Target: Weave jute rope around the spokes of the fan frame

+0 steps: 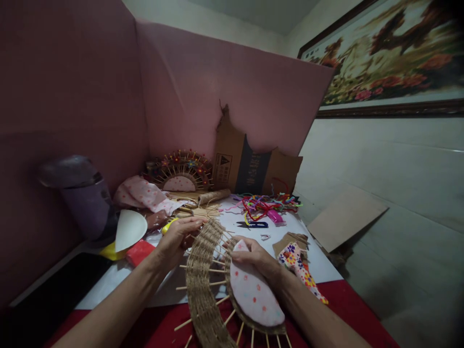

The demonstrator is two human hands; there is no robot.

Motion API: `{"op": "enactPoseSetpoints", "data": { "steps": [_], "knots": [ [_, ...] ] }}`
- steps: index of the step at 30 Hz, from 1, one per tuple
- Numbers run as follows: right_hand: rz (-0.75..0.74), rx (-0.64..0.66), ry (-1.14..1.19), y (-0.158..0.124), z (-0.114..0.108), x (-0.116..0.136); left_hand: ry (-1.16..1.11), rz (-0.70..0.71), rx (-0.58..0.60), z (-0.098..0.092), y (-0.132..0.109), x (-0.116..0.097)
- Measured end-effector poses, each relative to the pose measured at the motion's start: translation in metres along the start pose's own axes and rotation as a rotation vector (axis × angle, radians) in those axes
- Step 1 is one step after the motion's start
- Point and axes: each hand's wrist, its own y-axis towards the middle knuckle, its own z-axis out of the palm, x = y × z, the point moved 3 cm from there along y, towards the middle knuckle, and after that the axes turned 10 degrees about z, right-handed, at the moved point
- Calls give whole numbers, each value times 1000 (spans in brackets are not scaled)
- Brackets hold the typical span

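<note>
Woven fan [199,270], bottom cut off, both hands [255,258] clamped on it, the right partly hidden.

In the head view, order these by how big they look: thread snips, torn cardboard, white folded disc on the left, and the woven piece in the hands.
Largest to smallest:
1. woven piece, cut off by the frame and helped by its nearness
2. torn cardboard
3. white folded disc
4. thread snips

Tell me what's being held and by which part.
A woven, fan-shaped piece: the right hand grips its dotted fabric half-disc near the far end, thumb on top; the left hand holds the woven band's far end.
</note>
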Motion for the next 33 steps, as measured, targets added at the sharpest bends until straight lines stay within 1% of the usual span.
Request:
{"op": "enactPoseSetpoints", "data": {
  "steps": [2,5,8,11,13,17,20,33],
  "knots": [
    [-38,-12,-62,3,0,8,4,3,9,-1,1,2],
    [-147,-57,-128,10,-1,23,19,7,17,1,2,2],
    [-221,-28,-224,21,2,35,29,25,9,2,1,1],
    [-258,40,-306,34,8,39,36,38,3,3,1,1],
    [-288,59,-353,41,11,40,35,38,-4,2,2,2],
    [-362,-3,-412,45,15,42,36,47,-27,0,3,3],
    [-365,-27,-419,45,16,42,49,49,-38,-1,3,3],
    [-365,-53,-436,47,13,41,46,40,-39,-2,6,8]
  ]
}}
